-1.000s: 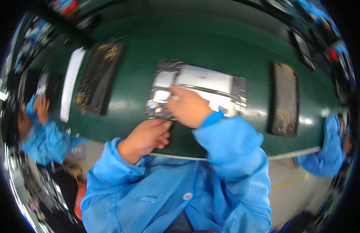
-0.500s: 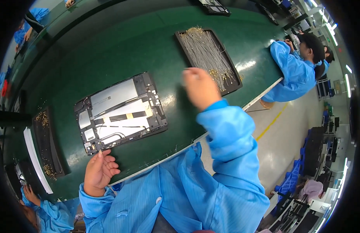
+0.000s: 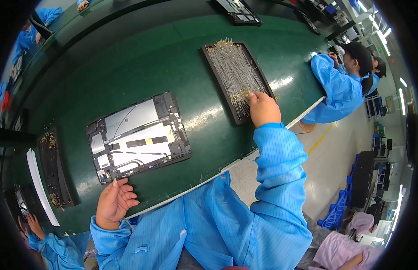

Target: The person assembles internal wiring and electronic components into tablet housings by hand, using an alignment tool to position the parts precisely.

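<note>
An opened tablet (image 3: 139,135) lies on the green table with its inner parts exposed: silver panels, black frame and small boards. A thin dark cable-like line crosses its upper silver panel. My left hand (image 3: 115,202) is at its near left corner, thumb and index finger closed on the edge, other fingers loosely curled. To the right, a black tray holds a heap of thin grey cables (image 3: 233,67) with gold-coloured ends. My right hand (image 3: 265,110) reaches over the tray's near right part, fingertips pinched together at the cable ends. Whatever is between them is hidden.
A dark tray (image 3: 58,171) with small gold-coloured pieces and a white strip (image 3: 41,186) lie at the left. Another opened device (image 3: 240,12) lies at the far side. Co-workers in blue sit at right (image 3: 339,78) and lower left (image 3: 60,247). The table's edge (image 3: 191,191) runs close before me.
My right hand has moved right and nearer to me, from beside the tray onto the cable ends. A thin line now shows across the tablet's silver panel. My left hand stays at the corner.
</note>
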Action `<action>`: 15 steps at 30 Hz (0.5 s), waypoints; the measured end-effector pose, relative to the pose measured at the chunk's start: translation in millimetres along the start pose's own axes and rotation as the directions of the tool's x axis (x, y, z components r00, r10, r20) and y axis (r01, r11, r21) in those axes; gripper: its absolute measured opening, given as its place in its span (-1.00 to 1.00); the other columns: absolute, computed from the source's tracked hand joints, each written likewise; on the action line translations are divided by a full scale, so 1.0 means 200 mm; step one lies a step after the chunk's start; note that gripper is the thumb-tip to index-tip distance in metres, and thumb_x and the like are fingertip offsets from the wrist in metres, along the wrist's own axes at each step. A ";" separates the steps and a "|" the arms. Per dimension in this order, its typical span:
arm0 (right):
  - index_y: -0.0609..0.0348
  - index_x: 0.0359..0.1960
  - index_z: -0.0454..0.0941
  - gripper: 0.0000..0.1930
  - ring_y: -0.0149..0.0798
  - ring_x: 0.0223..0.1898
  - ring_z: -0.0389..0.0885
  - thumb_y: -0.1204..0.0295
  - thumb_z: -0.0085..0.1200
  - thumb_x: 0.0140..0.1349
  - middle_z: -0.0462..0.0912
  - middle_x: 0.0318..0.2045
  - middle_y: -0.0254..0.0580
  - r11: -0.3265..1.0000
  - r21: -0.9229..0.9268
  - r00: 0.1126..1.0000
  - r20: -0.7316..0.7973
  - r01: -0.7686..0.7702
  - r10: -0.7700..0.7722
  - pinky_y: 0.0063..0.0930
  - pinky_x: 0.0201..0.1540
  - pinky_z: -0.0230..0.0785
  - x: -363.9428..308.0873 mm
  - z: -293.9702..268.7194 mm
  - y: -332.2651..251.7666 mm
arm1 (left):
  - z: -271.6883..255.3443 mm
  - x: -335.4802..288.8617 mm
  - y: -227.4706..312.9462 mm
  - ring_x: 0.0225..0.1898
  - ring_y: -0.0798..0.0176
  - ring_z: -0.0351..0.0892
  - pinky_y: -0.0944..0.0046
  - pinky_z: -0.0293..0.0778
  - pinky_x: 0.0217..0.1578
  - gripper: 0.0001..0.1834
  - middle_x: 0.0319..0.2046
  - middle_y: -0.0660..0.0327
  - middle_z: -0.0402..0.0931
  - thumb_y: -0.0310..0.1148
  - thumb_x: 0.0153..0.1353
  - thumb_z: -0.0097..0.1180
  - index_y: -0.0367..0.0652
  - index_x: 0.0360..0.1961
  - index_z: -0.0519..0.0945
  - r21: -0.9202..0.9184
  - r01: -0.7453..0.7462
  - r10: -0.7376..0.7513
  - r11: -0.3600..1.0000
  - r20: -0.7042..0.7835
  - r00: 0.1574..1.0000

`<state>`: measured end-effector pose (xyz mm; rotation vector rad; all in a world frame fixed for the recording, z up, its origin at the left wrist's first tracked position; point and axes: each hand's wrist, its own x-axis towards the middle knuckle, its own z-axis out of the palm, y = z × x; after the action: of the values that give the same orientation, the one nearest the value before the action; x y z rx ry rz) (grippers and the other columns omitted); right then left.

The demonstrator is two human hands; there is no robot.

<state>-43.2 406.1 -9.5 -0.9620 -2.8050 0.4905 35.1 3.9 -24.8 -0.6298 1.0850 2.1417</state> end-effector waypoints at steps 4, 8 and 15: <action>0.19 -0.37 0.48 -0.69 0.00 -0.32 0.44 0.21 -0.12 0.02 0.50 -0.42 0.03 0.997 0.080 1.000 0.012 -0.017 0.016 -0.31 -0.25 0.27 -0.09 -0.04 0.05 | 0.03 -0.01 0.00 -0.47 0.20 0.48 0.20 0.48 -0.49 -0.66 -0.46 0.10 0.42 -0.23 0.17 -0.25 -0.30 -0.19 0.31 0.047 -0.010 0.012 0.999 -0.052 0.999; 0.23 -0.39 0.48 -0.68 -0.01 -0.32 0.45 0.21 -0.13 0.05 0.50 -0.42 0.03 0.984 0.180 1.000 0.003 -0.014 0.014 -0.34 -0.25 0.27 -0.20 -0.08 0.08 | 0.11 -0.02 -0.02 -0.51 0.36 0.38 0.36 0.44 -0.53 -0.64 -0.45 0.19 0.35 -0.24 0.13 -0.17 -0.31 -0.14 0.29 0.270 -0.030 0.080 0.962 -0.179 0.981; 0.28 -0.35 0.45 -0.65 -0.19 -0.42 0.45 0.19 -0.10 0.05 0.50 -0.48 -0.09 0.944 0.311 0.994 0.017 -0.108 0.108 -0.46 -0.34 0.27 -0.21 -0.07 0.15 | 0.19 -0.01 -0.03 -0.48 0.41 0.32 0.44 0.41 -0.53 -0.59 -0.38 0.16 0.31 -0.25 0.12 -0.15 -0.32 -0.07 0.25 0.550 0.057 0.083 0.833 -0.227 0.970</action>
<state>10.8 405.6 -8.4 -1.0445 -2.5735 0.9151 35.8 37.1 -5.4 -0.6068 1.7583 1.6523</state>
